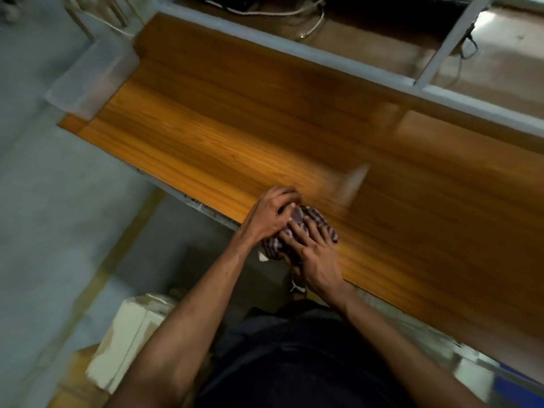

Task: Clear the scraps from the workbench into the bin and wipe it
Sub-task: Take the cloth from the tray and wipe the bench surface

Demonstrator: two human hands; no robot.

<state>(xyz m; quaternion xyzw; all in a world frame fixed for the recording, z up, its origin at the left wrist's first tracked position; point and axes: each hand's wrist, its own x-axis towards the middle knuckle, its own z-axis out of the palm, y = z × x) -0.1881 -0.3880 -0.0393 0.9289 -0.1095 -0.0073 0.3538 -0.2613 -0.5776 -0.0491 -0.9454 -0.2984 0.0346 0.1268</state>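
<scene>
striped cloth under both hands

Wooden workbench: striped cloth near its front edge, clear plastic bin at far end.

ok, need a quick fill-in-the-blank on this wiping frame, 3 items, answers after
1. Both hands rest on a striped ____ at the near edge of the workbench.
2. The left hand and the right hand lie ____ each other, fingers overlapping.
3. A clear plastic ____ sits at the bench's far left end.

Missing words: cloth; against; bin
</scene>
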